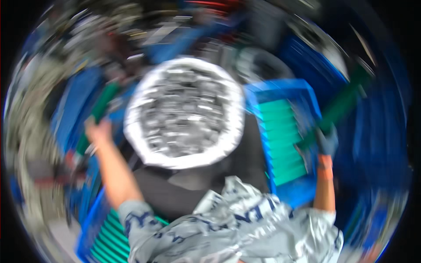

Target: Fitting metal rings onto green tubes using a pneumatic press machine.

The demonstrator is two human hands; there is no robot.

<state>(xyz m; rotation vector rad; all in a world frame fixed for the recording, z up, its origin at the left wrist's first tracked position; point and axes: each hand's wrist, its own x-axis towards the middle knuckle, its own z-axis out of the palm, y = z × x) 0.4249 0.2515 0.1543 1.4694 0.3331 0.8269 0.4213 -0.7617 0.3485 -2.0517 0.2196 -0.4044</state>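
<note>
Green bars (341,106), one clasped in the left hand (99,130) at centre left, another in the right hand (327,139) at right, look stiff, probably light, best gripped mid-length.

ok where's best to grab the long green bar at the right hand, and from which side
Probably a grip round its middle, from the near, right side, away from the blue crate: the green bar is long and narrow, slanting up rightward. The right hand holds it nearer its lower end; blur hides fingers.
</note>
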